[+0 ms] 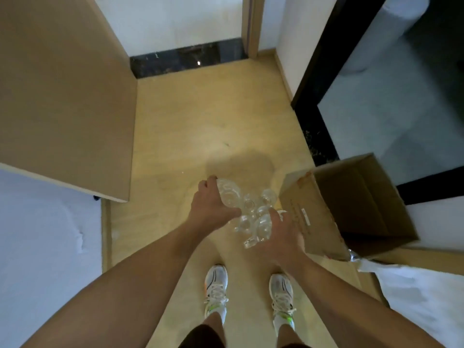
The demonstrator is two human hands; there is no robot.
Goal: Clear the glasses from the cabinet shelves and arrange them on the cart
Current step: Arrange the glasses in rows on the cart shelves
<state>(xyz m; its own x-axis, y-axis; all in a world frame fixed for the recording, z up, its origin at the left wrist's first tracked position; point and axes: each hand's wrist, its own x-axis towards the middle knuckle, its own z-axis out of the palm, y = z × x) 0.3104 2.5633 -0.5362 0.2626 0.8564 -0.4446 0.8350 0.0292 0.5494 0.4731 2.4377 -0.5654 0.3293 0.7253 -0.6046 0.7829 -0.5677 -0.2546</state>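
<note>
Several clear glasses (251,212) are bunched together between my two hands, held above the wooden floor in front of my feet. My left hand (212,204) grips the glasses on the left side of the bunch, fingers curled around them. My right hand (281,232) grips the glasses on the right side, from below and behind. Neither a cabinet shelf nor a cart can be made out.
An open cardboard box (351,209) lies tipped on its side just right of my hands. A tan wooden panel (65,96) stands at the left. A black-framed glass door (376,96) is at the right. White covering (42,234) lies on the floor at both sides.
</note>
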